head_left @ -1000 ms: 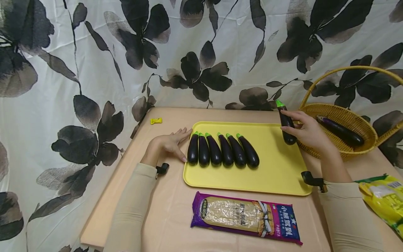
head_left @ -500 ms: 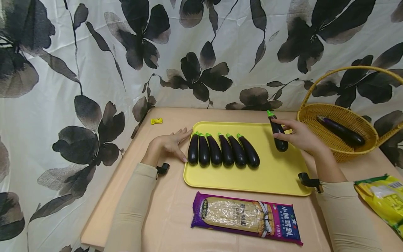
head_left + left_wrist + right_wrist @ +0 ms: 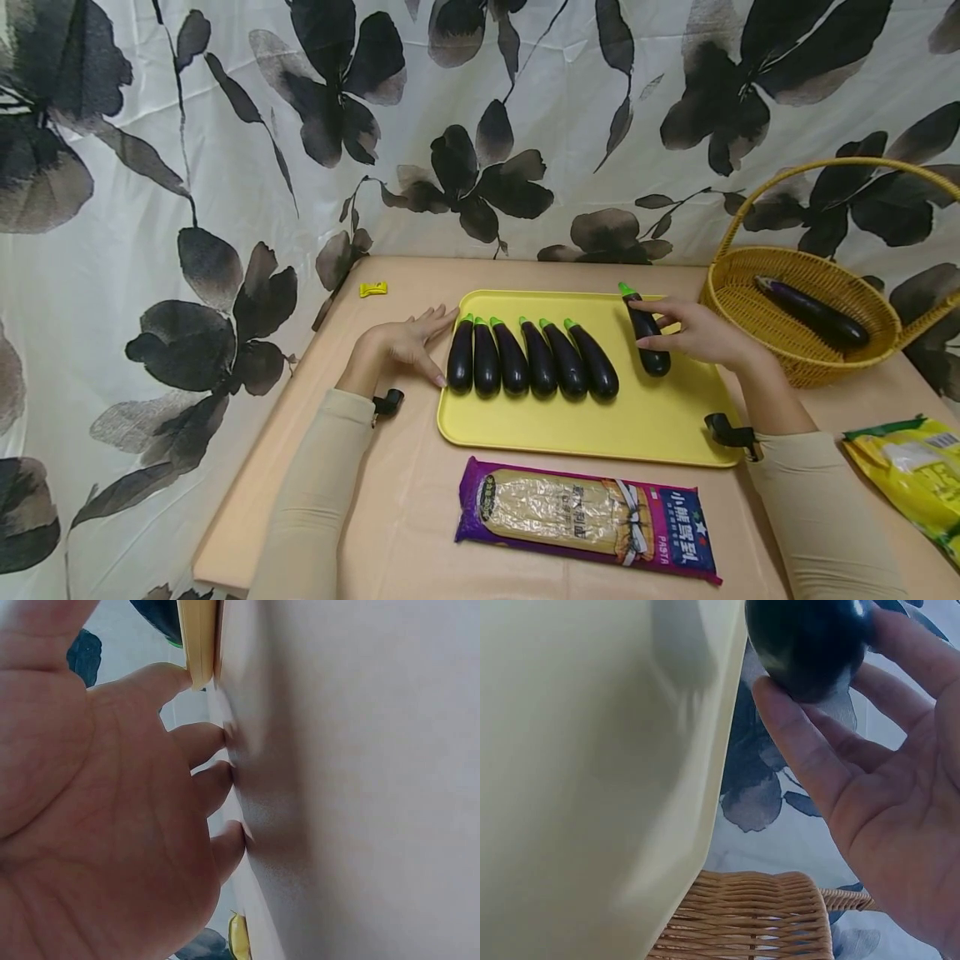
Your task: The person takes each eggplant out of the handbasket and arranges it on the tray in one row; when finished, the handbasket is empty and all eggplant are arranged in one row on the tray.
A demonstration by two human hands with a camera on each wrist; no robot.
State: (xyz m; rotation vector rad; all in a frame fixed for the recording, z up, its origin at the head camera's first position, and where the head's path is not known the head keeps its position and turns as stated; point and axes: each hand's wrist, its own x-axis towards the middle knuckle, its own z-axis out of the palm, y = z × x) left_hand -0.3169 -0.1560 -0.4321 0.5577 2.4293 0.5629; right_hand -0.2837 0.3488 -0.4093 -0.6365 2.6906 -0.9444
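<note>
My right hand [image 3: 697, 335] pinches a dark eggplant [image 3: 647, 340] with a green stem end between thumb and fingers, over the right part of the yellow tray [image 3: 675, 425]. In the right wrist view that eggplant [image 3: 810, 645] hangs above the tray's surface, a shadow below. Several more eggplants [image 3: 542, 358] lie side by side in a row at the tray's left, green ends pointing away from me. At the tray's left edge rests my left hand [image 3: 397, 346], fingers spread; the left wrist view has its fingertips on the table and one finger against the tray rim [image 3: 196, 645].
A wicker basket [image 3: 806, 367] with a tall handle stands at the right, one eggplant [image 3: 813, 312] inside. A purple pasta packet [image 3: 588, 518] lies in front of the tray. A yellow bag [image 3: 907, 479] is at far right, a small yellow wrapped piece [image 3: 372, 288] at back left.
My right hand has carried the eggplant left and toward me, away from the basket and farther over the tray. The left hand and the row of eggplants have stayed put.
</note>
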